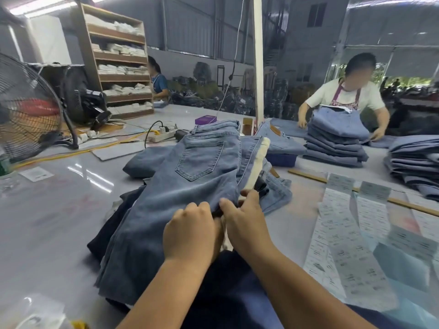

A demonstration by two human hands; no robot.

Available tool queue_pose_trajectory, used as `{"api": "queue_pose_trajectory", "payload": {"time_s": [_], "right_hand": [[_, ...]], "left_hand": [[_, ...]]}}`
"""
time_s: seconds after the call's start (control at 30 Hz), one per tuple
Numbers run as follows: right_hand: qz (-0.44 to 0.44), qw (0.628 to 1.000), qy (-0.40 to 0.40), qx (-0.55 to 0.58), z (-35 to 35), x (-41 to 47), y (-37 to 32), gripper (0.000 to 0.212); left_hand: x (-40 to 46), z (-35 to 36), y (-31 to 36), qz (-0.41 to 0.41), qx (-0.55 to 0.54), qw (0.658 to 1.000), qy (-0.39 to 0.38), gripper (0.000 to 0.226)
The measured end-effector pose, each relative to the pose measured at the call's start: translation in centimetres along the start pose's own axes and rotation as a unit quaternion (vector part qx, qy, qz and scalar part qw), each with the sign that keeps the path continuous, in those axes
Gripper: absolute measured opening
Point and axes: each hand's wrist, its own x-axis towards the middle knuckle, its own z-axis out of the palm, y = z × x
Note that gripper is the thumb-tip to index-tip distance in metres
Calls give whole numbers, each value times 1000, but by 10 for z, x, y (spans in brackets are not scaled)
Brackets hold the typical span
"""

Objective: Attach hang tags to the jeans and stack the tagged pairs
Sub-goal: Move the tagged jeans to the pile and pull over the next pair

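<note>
On the glossy grey table [47,210], a wide bare stretch lies open to the left of the heaped blue denim jeans [185,186], bounded at the far left by a black wire-caged fan [26,110]. Behind that stretch a white power strip [161,136] and a yellow cable [71,154] cross the surface. To the right, rows of pale printed paper tags [351,233] cover the table, with a long wooden ruler [308,176] beyond. Folded blue jeans stacks [337,143] block the far right side.
</note>
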Motion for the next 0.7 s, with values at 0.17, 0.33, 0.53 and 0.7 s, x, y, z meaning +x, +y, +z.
{"api": "queue_pose_trajectory", "payload": {"time_s": [0.17,0.33,0.53,0.7], "right_hand": [[24,998,-47,34,-1,15,-7,37],[-13,990,-62,124,-3,27,-33,69],[114,903,-90,405,-17,31,-61,84],[156,872,-66,460,-59,15,-75,64]], "left_hand": [[8,-26,-5,10,-78,990,114,12],[12,-43,-4,69,-101,967,225,5],[-5,-64,6,152,-162,932,286,38],[-34,-83,12,245,-200,907,278,36]]}}
